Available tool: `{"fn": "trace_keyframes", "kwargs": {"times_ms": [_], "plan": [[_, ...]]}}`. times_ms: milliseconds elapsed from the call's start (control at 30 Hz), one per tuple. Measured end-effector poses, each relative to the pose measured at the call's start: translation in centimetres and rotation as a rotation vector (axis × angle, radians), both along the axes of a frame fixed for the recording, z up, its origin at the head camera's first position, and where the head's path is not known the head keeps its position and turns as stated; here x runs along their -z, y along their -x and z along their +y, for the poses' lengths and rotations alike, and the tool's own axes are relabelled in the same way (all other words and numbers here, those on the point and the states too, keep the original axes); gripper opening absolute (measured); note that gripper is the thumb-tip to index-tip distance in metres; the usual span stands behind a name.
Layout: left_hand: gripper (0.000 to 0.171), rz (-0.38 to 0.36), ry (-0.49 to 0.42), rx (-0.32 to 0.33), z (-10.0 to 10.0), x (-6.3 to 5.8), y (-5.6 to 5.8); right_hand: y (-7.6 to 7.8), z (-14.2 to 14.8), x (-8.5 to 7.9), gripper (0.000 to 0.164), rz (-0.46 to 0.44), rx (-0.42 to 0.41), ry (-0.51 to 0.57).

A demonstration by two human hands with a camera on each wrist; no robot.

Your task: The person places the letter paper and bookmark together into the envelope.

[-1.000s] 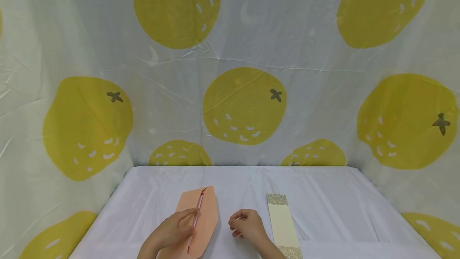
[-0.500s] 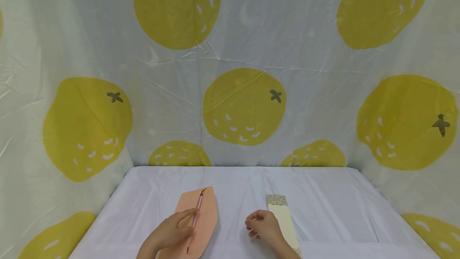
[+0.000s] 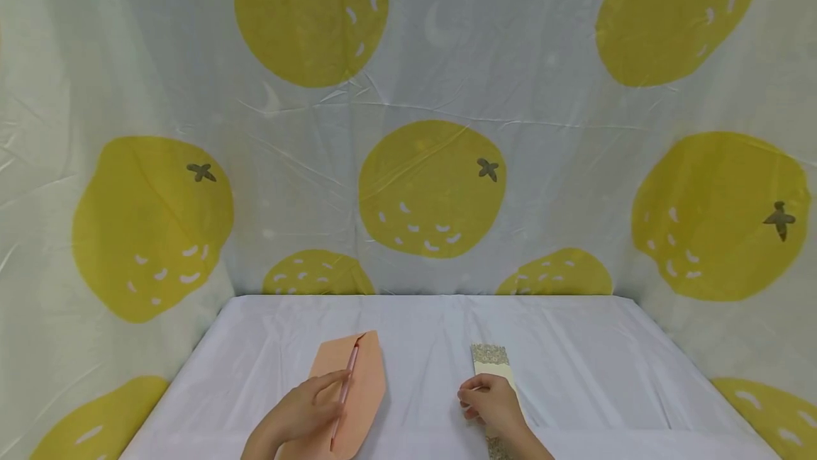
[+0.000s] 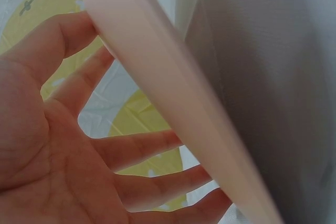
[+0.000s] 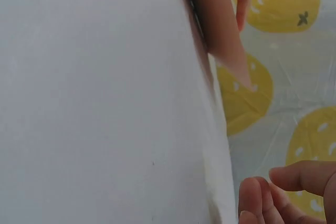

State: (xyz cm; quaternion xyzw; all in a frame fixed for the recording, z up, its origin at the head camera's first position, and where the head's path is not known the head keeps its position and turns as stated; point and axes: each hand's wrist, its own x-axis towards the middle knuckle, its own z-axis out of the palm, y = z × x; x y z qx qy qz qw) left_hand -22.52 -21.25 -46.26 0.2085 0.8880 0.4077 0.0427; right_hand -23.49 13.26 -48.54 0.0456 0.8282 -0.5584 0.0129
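In the head view, my left hand (image 3: 300, 407) rests on a peach envelope (image 3: 367, 396) lying at the left of the table. A thin pale pink strip (image 3: 345, 389) runs lengthwise along the envelope's seam, under my fingertips. In the left wrist view the fingers are spread, their tips against the paper. My right hand (image 3: 494, 403) is over a long cream card (image 3: 490, 354) with gold lace-patterned ends, covering its middle. In the right wrist view the right hand's fingers (image 5: 251, 195) are loosely bent, off the table surface, with nothing visible between them.
A white cloth (image 3: 574, 361) covers the table. Behind it and on both sides hangs a pale curtain (image 3: 562, 198) printed with large yellow fruits. Between the envelope and the card lies a strip of bare cloth.
My right hand has moved right, from the cloth between envelope and card to over the card. The left hand and the envelope have stayed in place.
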Motion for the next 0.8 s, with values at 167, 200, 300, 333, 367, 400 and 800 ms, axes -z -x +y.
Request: {"fn": "trace_keyframes", "kwargs": {"times_ms": [167, 200, 300, 333, 367, 400, 800], "plan": [[0.053, -0.004, 0.002, -0.002, 0.0, -0.1, 0.0, 0.0, 0.9, -0.1, 0.01, 0.01, 0.023, -0.001], [0.053, -0.005, 0.001, 0.0, 0.0, -0.1, 0.0, 0.0, 1.1, -0.1, 0.01, 0.012, 0.028, -0.006], [0.053, -0.005, 0.002, 0.003, 0.1, -0.1, 0.0, -0.1, 1.7, -0.2, 0.01, 0.018, 0.044, -0.028], [0.053, -0.007, 0.002, 0.002, 0.1, -0.1, 0.0, -0.1, 1.8, -0.2, 0.01, 0.02, 0.05, -0.033], [0.053, -0.008, 0.003, 0.002, 0.0, -0.1, 0.0, -0.1, 2.0, -0.2, 0.01, 0.021, 0.056, -0.037], [0.053, -0.008, 0.006, 0.0, 0.0, 0.0, 0.0, -0.1, 2.1, -0.3, 0.01, 0.023, 0.061, -0.038], [0.053, -0.025, 0.014, -0.029, 0.0, 0.0, 0.0, 0.2, 4.2, 0.0, 0.008, 0.015, 0.149, -0.037]]}}
